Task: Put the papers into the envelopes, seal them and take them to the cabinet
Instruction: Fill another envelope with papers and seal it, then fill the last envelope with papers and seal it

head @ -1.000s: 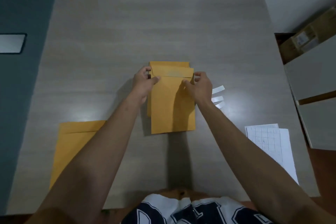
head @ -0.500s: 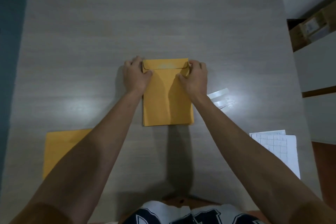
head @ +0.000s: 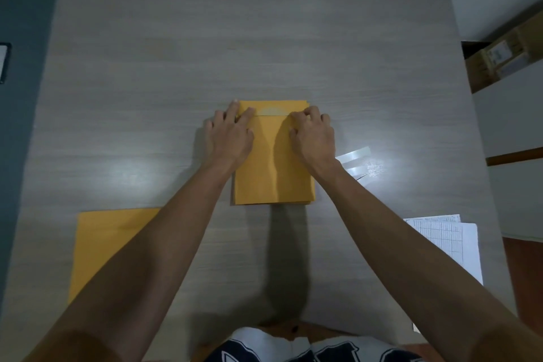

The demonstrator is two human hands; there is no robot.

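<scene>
Mid-table (head: 176,38), pale woodgrain: left hand (head: 227,138) with flat fingers and right hand (head: 314,135) with curled fingertips press the smooth kraft envelope (head: 273,173) flap.

Far half of tabletop (head: 264,23): bare wood from the envelope (head: 274,161) out to the far edge, open to a reach.
Centre: envelope lies flat with both hands (head: 227,138) (head: 314,135) on its far end.
Right of centre: tape strips (head: 354,156) just beside the right wrist.
Near right edge: papers (head: 449,241), flat.
Near left corner: second envelope (head: 100,244), flat, partly under the left forearm.
Between forearms: bare strip to the near edge.
</scene>
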